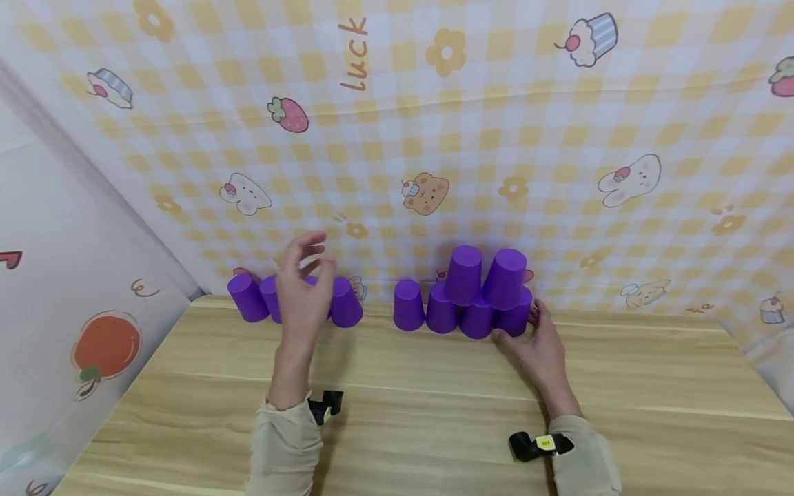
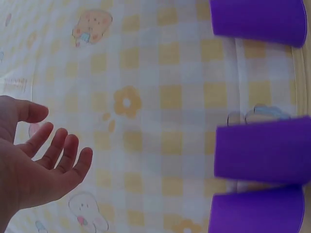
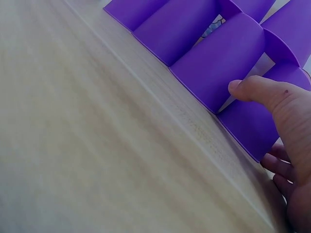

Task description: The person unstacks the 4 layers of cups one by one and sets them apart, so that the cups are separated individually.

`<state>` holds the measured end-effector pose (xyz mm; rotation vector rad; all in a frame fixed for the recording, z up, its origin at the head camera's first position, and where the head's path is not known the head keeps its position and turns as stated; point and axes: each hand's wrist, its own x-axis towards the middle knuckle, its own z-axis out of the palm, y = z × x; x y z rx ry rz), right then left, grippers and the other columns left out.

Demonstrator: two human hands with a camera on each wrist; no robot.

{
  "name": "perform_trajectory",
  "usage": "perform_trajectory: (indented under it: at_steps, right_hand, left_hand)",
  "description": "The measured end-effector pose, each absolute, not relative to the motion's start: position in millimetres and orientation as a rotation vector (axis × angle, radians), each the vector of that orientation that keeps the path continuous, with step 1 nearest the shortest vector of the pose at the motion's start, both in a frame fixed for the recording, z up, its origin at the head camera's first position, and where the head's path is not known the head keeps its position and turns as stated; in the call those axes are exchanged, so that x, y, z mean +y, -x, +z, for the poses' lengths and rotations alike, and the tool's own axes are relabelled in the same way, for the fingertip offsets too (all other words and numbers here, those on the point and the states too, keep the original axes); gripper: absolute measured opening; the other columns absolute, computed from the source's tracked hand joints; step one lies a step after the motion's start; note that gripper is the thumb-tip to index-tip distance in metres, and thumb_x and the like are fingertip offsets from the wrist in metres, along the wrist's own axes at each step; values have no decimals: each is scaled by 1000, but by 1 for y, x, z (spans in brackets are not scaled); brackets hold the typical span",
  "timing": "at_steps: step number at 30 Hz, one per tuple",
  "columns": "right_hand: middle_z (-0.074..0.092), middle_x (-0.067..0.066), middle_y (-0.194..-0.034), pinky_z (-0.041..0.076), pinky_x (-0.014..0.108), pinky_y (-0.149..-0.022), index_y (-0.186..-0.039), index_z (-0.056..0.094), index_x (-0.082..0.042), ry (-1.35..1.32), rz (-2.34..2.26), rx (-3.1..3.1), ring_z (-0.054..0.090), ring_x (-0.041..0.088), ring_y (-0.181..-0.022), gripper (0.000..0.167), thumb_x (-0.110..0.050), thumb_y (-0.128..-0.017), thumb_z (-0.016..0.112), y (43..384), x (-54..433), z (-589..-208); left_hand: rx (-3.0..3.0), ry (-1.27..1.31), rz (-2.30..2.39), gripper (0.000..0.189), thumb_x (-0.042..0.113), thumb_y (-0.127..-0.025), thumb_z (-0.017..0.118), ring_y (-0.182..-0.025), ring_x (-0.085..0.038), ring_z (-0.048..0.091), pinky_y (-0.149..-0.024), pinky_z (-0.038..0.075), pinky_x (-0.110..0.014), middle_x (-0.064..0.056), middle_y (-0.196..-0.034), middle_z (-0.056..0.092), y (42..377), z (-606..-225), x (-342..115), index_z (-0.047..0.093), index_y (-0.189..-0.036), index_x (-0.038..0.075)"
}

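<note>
In the head view, several upside-down purple cups stand in a row at the right, with two more cups bridging the tops of the row. My right hand curls round the rightmost bottom cup, thumb across its front and fingertips at its far side. Raised over the left group of cups is my left hand, its fingers loosely bent with nothing between them. It partly hides that group, whose end cups show on either side. The left wrist view has the left hand apart from the purple cups.
Behind the cups hangs a yellow checked cloth with cartoon prints. The cups stand along the back edge of a wooden table. A white printed cloth hangs at the left. Each sleeve carries a black strap device.
</note>
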<state>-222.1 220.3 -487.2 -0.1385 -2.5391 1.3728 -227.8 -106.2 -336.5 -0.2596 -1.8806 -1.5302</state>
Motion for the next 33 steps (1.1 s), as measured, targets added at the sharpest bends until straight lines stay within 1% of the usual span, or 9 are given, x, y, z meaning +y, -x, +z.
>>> perform_trajectory:
  at_steps: [4, 8, 12, 14, 16, 20, 24, 28, 33]
  right_hand:
    - [44, 25, -133, 31, 50, -103, -147, 21, -6, 124, 1363, -2523, 42, 36, -121, 99, -33, -72, 79, 224, 220, -489]
    - [46, 24, -130, 34, 50, -101, -147, 21, -6, 113, 1325, -2514, 44, 36, -119, 102, -35, -70, 81, 227, 217, -490]
    - [47, 25, -127, 35, 50, -99, -145, 22, -2, 122, 1282, -2496, 46, 37, -116, 103, -33, -67, 82, 229, 215, -490]
    - [48, 26, -127, 35, 50, -98, -144, 23, 0, 129, 1262, -2485, 46, 38, -115, 103, -33, -66, 83, 230, 214, -490]
    - [49, 25, -125, 36, 49, -97, -142, 25, 1, 139, 1247, -2475, 47, 37, -114, 102, -32, -65, 84, 231, 213, -491]
    - [51, 24, -122, 38, 49, -94, -140, 30, 1, 153, 1218, -2468, 49, 37, -111, 99, -34, -65, 84, 232, 211, -491]
    - [53, 23, -119, 40, 49, -90, -138, 34, -1, 141, 1203, -2457, 51, 36, -107, 95, -35, -64, 84, 232, 210, -490]
    - [54, 21, -118, 41, 49, -88, -138, 36, -3, 133, 1210, -2443, 52, 34, -105, 96, -35, -62, 85, 233, 209, -490]
    - [55, 22, -118, 41, 48, -88, -138, 37, -2, 154, 1210, -2432, 52, 34, -104, 99, -37, -60, 86, 233, 207, -491]
  left_hand:
    - [-1987, 386, -1561, 34, -6, -82, 61, -103, -28, 53, -88, 47, -44, -11, -115, 57, 234, -350, -89, 58, -115, 0]
    - [-2089, 484, -1512, 34, 0, -82, 63, -103, -26, 53, -88, 46, -46, -8, -114, 57, 233, -354, -69, 59, -116, 2]
    - [-2105, 532, -1514, 35, -3, -81, 63, -101, -27, 54, -86, 48, -44, -10, -111, 59, 238, -356, -50, 59, -115, 2]
    - [-2091, 545, -1535, 35, -4, -81, 63, -100, -29, 55, -85, 48, -45, -12, -111, 60, 242, -358, -42, 59, -114, 2]
    - [-2092, 554, -1553, 34, -3, -81, 63, -100, -32, 55, -84, 49, -46, -14, -110, 59, 245, -359, -35, 59, -115, 1]
    - [-2175, 560, -1571, 36, 2, -83, 65, -101, -32, 55, -83, 48, -47, -17, -114, 58, 250, -365, -23, 56, -118, 0]
    - [-2296, 578, -1582, 42, 9, -84, 66, -105, -30, 53, -84, 50, -43, -15, -120, 55, 254, -371, -12, 53, -123, 1]
    - [-2370, 598, -1551, 47, 11, -84, 68, -108, -31, 52, -86, 49, -43, -12, -124, 53, 255, -374, -3, 50, -127, 3]
    - [-2417, 637, -1491, 53, 12, -84, 68, -109, -29, 52, -91, 46, -42, -12, -125, 52, 254, -375, 8, 45, -131, 3]
